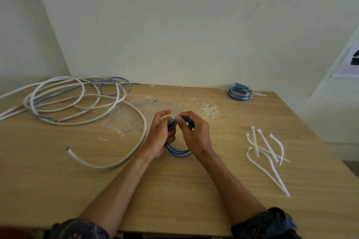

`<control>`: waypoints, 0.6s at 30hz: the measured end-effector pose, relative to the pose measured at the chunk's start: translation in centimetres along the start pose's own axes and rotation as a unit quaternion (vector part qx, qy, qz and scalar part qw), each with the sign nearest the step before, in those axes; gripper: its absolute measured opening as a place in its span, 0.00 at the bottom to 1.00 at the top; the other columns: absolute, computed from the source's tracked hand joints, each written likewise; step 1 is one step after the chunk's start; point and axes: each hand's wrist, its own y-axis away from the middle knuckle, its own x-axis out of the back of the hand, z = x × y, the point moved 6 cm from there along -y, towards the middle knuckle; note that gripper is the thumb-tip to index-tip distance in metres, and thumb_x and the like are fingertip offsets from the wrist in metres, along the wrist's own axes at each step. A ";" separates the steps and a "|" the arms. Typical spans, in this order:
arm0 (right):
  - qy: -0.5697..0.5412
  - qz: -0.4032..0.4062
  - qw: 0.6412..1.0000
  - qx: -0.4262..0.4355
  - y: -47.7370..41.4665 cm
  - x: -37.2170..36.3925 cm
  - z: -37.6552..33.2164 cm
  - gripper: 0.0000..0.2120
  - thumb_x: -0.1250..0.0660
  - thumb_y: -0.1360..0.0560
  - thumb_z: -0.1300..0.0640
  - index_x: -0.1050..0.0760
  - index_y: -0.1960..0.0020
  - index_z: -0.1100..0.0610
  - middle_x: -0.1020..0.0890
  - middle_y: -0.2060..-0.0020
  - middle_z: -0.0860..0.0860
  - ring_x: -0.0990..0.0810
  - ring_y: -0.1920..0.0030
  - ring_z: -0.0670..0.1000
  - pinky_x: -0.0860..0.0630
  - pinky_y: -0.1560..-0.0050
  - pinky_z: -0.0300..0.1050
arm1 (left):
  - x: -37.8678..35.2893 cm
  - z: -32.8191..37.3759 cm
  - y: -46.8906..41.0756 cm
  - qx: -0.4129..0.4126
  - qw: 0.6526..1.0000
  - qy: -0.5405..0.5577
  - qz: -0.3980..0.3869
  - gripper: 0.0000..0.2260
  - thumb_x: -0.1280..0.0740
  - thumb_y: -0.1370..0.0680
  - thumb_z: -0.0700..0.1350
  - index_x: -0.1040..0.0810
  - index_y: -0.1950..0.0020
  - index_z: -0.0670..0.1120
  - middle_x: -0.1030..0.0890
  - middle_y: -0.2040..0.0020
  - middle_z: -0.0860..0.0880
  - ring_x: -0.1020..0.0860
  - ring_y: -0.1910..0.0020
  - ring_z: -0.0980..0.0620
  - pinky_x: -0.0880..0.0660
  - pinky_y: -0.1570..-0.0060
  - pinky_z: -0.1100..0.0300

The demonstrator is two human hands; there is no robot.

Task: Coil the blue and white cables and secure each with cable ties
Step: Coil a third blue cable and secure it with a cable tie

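While left hand (160, 138) grips blue coil (178, 153), right hand (196, 136) fingers (181, 123) pinch its top.

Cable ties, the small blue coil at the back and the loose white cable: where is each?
cable ties (268, 145): head view, middle of one straight tie.
small blue coil (238, 98): head view, near edge of its ring.
white cable (145, 128): head view, rightmost bend of its big loop.

Wooden table (194, 190) w/ scuffed patch; pale walls (174, 25) meet in corner.
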 end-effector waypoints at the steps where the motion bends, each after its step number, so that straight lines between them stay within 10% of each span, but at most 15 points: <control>1: 0.007 0.005 1.000 0.002 0.0 0.1 0.1 0.03 0.30 0.20 0.56 0.18 0.50 0.52 0.16 0.56 0.44 0.19 0.54 0.43 0.24 0.57 0.37 | -0.1 0.0 0.0 -0.002 1.000 -0.001 0.001 0.12 0.45 0.17 0.38 0.30 0.35 0.46 0.31 0.70 0.50 0.37 0.75 0.54 0.42 0.77 0.61; 7: 0.009 0.032 0.999 -0.028 -0.3 0.9 1.0 0.04 0.32 0.19 0.57 0.18 0.49 0.54 0.17 0.56 0.45 0.20 0.55 0.40 0.29 0.56 0.28 | -1.9 -1.0 0.4 0.066 0.996 -0.060 -0.030 0.24 0.48 0.14 0.55 0.32 0.68 0.47 0.38 0.73 0.50 0.38 0.77 0.52 0.37 0.74 0.60; 14: -0.029 0.069 0.993 -0.087 -0.3 3.1 1.8 0.07 0.34 0.18 0.56 0.18 0.50 0.58 0.16 0.59 0.49 0.20 0.59 0.43 0.28 0.59 0.32 | -4.7 -1.5 0.9 0.189 0.942 0.218 -0.172 0.17 0.45 0.14 0.52 0.29 0.59 0.45 0.35 0.72 0.52 0.32 0.77 0.55 0.30 0.76 0.63; 18: -0.038 0.067 0.994 -0.084 0.2 3.7 1.4 0.07 0.33 0.19 0.55 0.19 0.50 0.57 0.17 0.60 0.49 0.19 0.59 0.49 0.25 0.59 0.41 | -4.7 -1.4 0.7 0.223 0.925 0.206 -0.227 0.17 0.45 0.17 0.51 0.34 0.65 0.48 0.42 0.75 0.54 0.48 0.78 0.57 0.46 0.82 0.64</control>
